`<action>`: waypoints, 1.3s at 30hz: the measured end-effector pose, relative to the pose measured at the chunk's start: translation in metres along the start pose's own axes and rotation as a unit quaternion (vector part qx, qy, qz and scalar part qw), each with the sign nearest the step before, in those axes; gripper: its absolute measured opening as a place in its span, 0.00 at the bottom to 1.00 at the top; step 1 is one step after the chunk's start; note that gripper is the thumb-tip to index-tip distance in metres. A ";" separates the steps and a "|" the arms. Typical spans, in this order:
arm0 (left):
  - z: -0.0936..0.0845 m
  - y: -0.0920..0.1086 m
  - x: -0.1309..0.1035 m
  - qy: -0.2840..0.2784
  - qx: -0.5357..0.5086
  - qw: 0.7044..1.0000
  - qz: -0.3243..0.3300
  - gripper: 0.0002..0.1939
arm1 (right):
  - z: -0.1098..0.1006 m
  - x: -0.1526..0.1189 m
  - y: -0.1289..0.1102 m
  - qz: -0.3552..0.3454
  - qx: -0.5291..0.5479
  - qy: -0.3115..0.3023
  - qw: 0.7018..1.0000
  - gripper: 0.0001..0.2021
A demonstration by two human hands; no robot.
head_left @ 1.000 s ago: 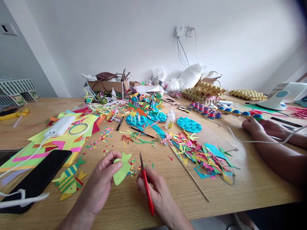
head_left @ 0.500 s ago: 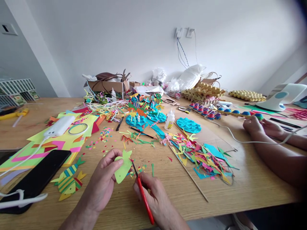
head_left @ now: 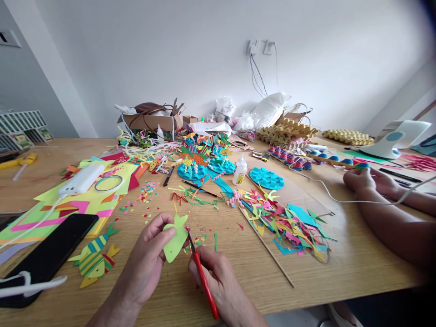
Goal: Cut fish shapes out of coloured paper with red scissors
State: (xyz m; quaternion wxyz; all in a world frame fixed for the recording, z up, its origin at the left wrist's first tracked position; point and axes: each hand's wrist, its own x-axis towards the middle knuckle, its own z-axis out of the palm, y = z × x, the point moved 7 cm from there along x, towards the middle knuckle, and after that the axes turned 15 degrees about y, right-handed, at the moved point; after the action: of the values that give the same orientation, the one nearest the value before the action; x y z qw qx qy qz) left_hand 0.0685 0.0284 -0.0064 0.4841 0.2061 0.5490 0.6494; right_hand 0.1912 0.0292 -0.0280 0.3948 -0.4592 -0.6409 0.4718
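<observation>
Green paper fish [head_left: 175,246] beneath thumb of left hand [head_left: 150,249], grip snug; scissors [head_left: 204,281] inside right hand [head_left: 220,274], grip closed.

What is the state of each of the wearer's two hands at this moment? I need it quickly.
Left hand: closed, pinching the light green fish-shaped paper.
Right hand: closed, holding the red-handled scissors.

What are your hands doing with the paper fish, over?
Left hand pinching light-green paper fish. Right hand gripping red-handled scissors, tips at fish's edge. Green paper strip lying just past right hand, over.
</observation>
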 end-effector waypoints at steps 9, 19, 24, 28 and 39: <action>0.000 -0.001 -0.002 0.001 0.000 1.000 0.002 0.08 | 0.000 0.000 0.001 0.002 -0.013 0.013 1.000 0.12; -0.001 -0.003 -0.001 -0.003 -0.001 1.000 -0.007 0.07 | -0.002 0.000 0.002 -0.013 -0.024 0.010 1.000 0.13; 0.000 -0.001 -0.002 -0.001 0.005 1.000 -0.009 0.07 | -0.001 0.000 0.004 -0.013 -0.025 0.003 1.000 0.13; -0.001 0.000 -0.002 -0.002 0.003 1.000 -0.010 0.07 | 0.000 -0.001 0.004 -0.008 -0.025 -0.006 1.000 0.13; 0.000 -0.003 -0.004 -0.012 -0.014 1.000 -0.017 0.07 | 0.000 -0.003 0.004 -0.003 -0.013 -0.021 1.000 0.12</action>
State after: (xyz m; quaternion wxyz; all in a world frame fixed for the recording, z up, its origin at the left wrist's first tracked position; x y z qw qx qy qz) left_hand 0.0718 0.0247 -0.0083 0.5043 0.1975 0.5378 0.6461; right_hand 0.1930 0.0266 -0.0315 0.3766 -0.4529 -0.6562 0.4717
